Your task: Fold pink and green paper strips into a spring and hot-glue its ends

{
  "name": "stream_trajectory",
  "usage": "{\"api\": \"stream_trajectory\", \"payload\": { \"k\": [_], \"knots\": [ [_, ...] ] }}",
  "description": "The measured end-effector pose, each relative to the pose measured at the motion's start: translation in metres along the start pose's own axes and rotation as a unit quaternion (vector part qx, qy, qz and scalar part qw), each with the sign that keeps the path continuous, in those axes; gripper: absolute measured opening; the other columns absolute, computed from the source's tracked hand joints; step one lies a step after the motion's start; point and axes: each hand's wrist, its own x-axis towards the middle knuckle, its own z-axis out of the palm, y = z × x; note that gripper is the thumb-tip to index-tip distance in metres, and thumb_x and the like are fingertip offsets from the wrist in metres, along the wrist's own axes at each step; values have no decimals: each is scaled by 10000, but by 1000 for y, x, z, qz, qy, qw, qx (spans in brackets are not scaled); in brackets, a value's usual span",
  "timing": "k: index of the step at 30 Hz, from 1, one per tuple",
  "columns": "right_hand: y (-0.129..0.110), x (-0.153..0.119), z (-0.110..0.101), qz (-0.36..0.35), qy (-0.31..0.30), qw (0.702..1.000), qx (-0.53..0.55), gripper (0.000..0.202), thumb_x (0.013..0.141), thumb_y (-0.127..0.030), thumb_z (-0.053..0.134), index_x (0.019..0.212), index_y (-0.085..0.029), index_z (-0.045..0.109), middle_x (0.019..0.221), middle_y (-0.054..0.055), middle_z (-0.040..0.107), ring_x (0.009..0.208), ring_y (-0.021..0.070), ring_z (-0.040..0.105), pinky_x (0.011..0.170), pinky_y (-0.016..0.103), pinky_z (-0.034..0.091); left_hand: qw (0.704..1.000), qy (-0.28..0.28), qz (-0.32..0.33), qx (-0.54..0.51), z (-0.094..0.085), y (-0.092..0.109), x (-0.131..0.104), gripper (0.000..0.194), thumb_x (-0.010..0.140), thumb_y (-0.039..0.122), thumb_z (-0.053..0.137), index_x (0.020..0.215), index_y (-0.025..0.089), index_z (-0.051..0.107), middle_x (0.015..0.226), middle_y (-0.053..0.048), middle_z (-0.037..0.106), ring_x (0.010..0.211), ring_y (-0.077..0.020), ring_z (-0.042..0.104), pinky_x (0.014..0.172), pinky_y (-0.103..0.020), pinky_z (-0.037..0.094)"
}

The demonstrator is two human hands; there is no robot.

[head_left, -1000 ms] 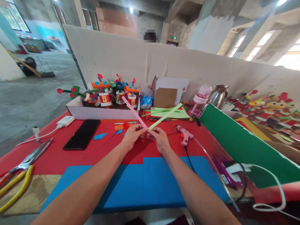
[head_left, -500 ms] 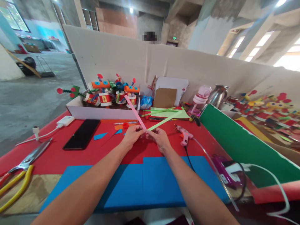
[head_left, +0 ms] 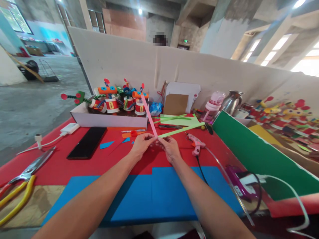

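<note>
My left hand (head_left: 142, 145) and my right hand (head_left: 170, 147) meet over the red part of the table, fingertips pinched together. Between them they grip the joined ends of two paper strips. A pink paper strip (head_left: 150, 117) slants up and left from the fingertips, its far end in front of the paper-cup figures. The light green paper strip (head_left: 184, 129) points right and slightly up from the same spot. The overlap of the ends is mostly covered by my fingers. A pink glue gun (head_left: 196, 144) lies right of my right hand.
Paper-cup figures (head_left: 112, 104) fill a white box (head_left: 109, 119) at the back. A phone (head_left: 86, 142) and large scissors (head_left: 30, 169) lie left. Green sheets (head_left: 178, 119), a pink bottle (head_left: 213, 104) and a green panel (head_left: 261, 159) stand or lie right. Blue sheets (head_left: 139, 196) cover the front.
Both strips have turned clockwise about the pinched ends: the pink one stands steeper and the green one lies flatter, reaching further right. My hands have hardly moved.
</note>
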Motion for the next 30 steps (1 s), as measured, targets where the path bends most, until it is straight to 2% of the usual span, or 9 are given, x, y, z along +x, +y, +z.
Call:
{"api": "stream_trajectory", "payload": {
  "k": [3,8,14,20,30],
  "knots": [
    [-2,-1,-1,2,-11,1000,0,260,515,-308,808,657,-172,638,583,-7,671,551,126,632,634,269,540,1000,1,-2,-12,-1,1,0,301,569,401,765,645,143,629,570,-5,606,494,-99,507,461,-220,430],
    [-8,-1,-5,31,-62,997,41,248,518,-273,812,662,-180,632,636,-9,687,586,127,648,671,273,551,998,-25,-23,-62,-3,4,1,305,536,373,786,651,136,633,545,8,571,504,-97,486,433,-209,419],
    [-2,3,-8,55,-56,996,52,299,505,-330,843,649,-169,636,583,-8,662,540,118,616,643,279,550,996,-44,-28,-68,-2,4,0,316,523,365,797,654,126,636,576,-11,603,496,-87,485,468,-223,423],
    [0,3,-9,65,-77,993,55,325,489,-335,855,695,-169,667,597,-10,670,550,105,611,622,242,533,998,-32,-19,-49,-3,2,1,283,536,356,785,621,130,636,544,-12,603,480,-85,479,479,-222,395],
    [-2,0,-6,63,-76,995,23,353,500,-365,845,722,-172,650,593,-27,656,551,85,604,640,222,518,1000,-9,-13,-26,-2,3,1,204,541,293,750,591,143,622,518,1,593,461,-79,478,470,-208,379]
  ]
}}
